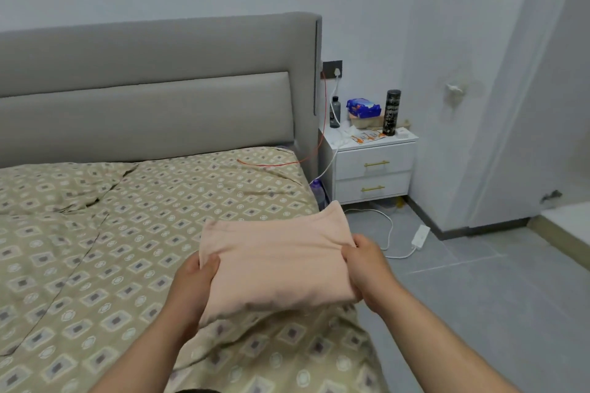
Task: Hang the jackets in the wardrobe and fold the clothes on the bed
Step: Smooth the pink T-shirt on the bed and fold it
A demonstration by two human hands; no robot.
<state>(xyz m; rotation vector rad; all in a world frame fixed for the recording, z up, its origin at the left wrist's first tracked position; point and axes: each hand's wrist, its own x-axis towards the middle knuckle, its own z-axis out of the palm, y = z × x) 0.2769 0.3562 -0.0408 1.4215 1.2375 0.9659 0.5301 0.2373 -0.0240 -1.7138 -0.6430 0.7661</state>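
One folded peach garment (pixel 277 262), two hands (pixel 194 281) (pixel 367 268), one bed (pixel 95 233), one nightstand (pixel 376 145), two drawers (pixel 373 165) (pixel 372 189), one power strip (pixel 420 234)

bedroom in a home. contents: one bed (pixel 95 249) under a beige diamond-print cover, padded grey headboard (pixel 143 89) against a white wall; white nightstand (pixel 373 174) just beside it, two drawers with brass handles, its top carrying a bottle (pixel 334 112), a blue packet (pixel 363 106) and a dark flask (pixel 391 112). wall socket (pixel 332 69) with cables plugged in above the nightstand; white power strip (pixel 420 235) on the grey tile floor (pixel 479 313).
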